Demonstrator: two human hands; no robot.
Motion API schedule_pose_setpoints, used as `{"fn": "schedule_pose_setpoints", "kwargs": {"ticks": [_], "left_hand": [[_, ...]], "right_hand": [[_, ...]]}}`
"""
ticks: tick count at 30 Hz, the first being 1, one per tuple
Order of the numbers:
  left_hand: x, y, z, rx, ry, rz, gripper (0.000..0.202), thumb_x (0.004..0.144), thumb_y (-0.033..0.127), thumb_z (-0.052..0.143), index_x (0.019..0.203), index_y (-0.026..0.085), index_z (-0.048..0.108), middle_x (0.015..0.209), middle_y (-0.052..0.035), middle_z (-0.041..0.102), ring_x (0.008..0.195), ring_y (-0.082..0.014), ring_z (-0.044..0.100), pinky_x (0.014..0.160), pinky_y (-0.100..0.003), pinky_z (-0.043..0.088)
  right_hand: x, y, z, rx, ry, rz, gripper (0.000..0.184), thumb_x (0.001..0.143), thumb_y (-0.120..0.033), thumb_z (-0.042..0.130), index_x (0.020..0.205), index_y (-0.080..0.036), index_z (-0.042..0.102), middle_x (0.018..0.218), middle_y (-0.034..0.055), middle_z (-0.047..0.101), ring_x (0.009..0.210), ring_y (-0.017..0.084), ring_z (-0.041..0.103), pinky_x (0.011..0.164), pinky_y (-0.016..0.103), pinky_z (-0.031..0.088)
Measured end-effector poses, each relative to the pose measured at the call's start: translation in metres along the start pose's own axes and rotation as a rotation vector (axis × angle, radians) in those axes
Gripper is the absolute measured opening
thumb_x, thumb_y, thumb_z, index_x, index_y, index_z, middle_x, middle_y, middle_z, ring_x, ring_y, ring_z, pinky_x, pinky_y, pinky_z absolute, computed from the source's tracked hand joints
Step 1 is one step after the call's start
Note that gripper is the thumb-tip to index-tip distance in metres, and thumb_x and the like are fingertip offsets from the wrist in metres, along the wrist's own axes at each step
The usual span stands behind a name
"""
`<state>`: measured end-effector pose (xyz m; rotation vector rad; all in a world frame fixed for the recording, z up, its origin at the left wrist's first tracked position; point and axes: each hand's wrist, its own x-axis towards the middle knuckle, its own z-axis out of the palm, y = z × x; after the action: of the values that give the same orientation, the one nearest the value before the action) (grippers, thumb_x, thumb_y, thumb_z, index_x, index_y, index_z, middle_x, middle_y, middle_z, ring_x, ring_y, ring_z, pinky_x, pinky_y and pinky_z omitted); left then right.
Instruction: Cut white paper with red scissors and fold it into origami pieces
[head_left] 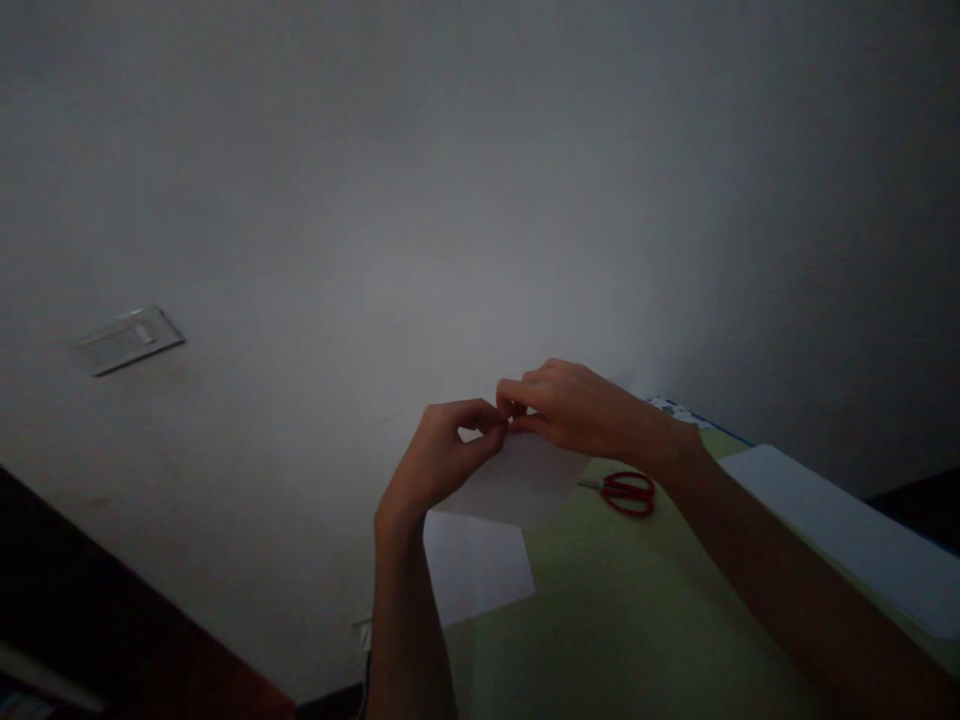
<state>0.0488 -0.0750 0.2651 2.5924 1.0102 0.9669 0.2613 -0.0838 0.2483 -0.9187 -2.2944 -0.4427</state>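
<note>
My left hand (439, 455) and my right hand (577, 410) meet fingertip to fingertip above the table. Both pinch the upper edge of a white sheet of paper (517, 480), which hangs below them. The fingers partly hide that edge, so any fold there is hard to make out. Beneath and to the left, another white sheet of paper (480, 565) lies on the green tabletop (600, 620). Just under my right wrist rests a pair of scissors (628, 493) with red handles; its blades point left and partly pass behind the held paper.
A pale wall (337, 250) stands directly behind the table, with a switch plate (131, 340) at the left. Along the table's right side lies a long white flat object (847, 540). A dark reddish piece of furniture (150, 640) fills the lower left. The light is dim.
</note>
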Motion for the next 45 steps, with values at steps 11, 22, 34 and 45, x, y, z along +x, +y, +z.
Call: {"fn": "schedule_pose_setpoints", "kwargs": {"ticks": [11,22,34,45], "left_hand": [[-0.002,0.006,-0.002,0.114,0.079,-0.002,0.01,0.08,0.016,0.064,0.077,0.02,0.073,0.076,-0.0002,0.075,0.075,-0.0174,0.068,0.077,-0.031,0.051],[-0.006,0.003,-0.01,0.196,0.103,-0.089,0.01,0.079,0.02,0.065,0.074,0.021,0.074,0.075,-0.0014,0.075,0.074,-0.0193,0.068,0.077,-0.033,0.051],[-0.024,-0.024,-0.031,0.253,0.17,-0.153,0.014,0.08,0.029,0.066,0.073,0.021,0.074,0.071,-0.0018,0.075,0.07,-0.0197,0.069,0.074,-0.034,0.052],[-0.032,-0.034,-0.044,0.058,0.5,-0.256,0.024,0.084,0.043,0.072,0.087,0.02,0.074,0.083,-0.0041,0.076,0.077,-0.0195,0.07,0.073,-0.032,0.054]], "right_hand": [[-0.002,-0.003,-0.003,0.0,0.03,0.005,0.013,0.099,-0.018,0.061,0.11,-0.022,0.066,0.091,0.0045,0.073,0.085,0.022,0.064,0.075,0.032,0.035],[-0.015,0.023,-0.015,0.101,0.081,0.06,0.004,0.097,-0.019,0.066,0.098,-0.023,0.065,0.093,0.0021,0.073,0.087,0.021,0.065,0.078,0.031,0.039],[-0.047,0.065,-0.032,0.226,0.195,0.228,0.011,0.093,-0.034,0.066,0.094,-0.024,0.071,0.097,0.0026,0.078,0.087,0.022,0.072,0.076,0.033,0.051],[-0.059,0.087,-0.028,0.177,0.324,0.312,0.026,0.094,-0.032,0.059,0.107,-0.024,0.079,0.109,0.0073,0.08,0.097,0.027,0.074,0.089,0.041,0.056]]}}
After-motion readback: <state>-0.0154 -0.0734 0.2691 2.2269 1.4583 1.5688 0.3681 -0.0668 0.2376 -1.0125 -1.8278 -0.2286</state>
